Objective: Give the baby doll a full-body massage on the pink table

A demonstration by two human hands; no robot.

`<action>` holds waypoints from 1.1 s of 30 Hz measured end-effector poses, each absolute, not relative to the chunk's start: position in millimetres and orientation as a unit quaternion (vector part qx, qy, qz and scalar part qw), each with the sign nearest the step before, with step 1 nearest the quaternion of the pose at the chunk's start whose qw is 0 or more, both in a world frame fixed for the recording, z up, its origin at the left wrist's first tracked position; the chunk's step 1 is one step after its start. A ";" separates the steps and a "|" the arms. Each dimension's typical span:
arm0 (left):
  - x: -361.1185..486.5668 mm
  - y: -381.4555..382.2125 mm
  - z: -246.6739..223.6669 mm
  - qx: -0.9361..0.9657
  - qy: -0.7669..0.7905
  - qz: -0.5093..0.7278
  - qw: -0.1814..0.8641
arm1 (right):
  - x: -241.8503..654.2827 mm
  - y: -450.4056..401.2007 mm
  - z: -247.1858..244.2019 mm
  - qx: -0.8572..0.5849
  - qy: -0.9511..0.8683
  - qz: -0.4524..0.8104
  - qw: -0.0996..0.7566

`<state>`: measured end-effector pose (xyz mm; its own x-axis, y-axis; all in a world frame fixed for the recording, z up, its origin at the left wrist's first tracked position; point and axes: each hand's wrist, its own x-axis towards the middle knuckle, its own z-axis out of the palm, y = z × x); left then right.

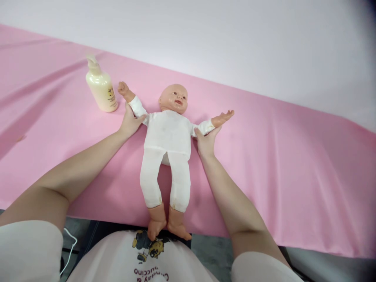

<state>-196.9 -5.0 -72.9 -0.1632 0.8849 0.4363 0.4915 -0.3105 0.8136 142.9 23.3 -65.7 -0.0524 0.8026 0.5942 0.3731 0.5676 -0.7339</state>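
Note:
A baby doll (pixel 168 131) with a white cloth body lies on its back on the pink sheet. Its head points away from me, its arms are spread, and its bare feet reach the near edge. My left hand (pixel 131 121) is closed around the doll's arm on the left, thumb on top near the shoulder. On the other side my right hand (pixel 206 141) grips the opposite arm, thumb over the sleeve and fingers behind it. Beyond my left hand stands a pump bottle (pixel 102 90) of pale yellow liquid.
The pink sheet (pixel 258 172) covers the table, with creases at left and right. A white wall or surface (pixel 235 43) borders its far side. Below the near edge, a white cable (pixel 72 246) hangs at the lower left.

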 end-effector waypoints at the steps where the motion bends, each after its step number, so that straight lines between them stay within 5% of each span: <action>1: -194.6 -6.7 -70.0 0.625 0.551 0.521 0.185 | 141.3 20.6 -62.0 -0.420 -0.694 0.198 0.551; 17: -168.3 -34.7 -38.7 0.780 0.551 0.295 0.041 | 137.1 11.3 -62.1 -0.409 -0.815 0.138 0.386; 27: -164.8 -36.6 -35.0 0.778 0.570 0.263 0.018 | 134.4 8.9 -58.1 -0.414 -0.823 0.112 0.372; 33: -168.0 -35.4 -38.6 0.756 0.545 0.353 0.082 | 135.3 11.5 -60.8 -0.382 -0.789 0.191 0.441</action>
<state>-168.0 -35.4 -38.6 0.1558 0.8824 0.4439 0.7663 -0.3915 0.5094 135.3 11.5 -60.8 -0.3190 0.7713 0.5508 0.4346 0.6355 -0.6382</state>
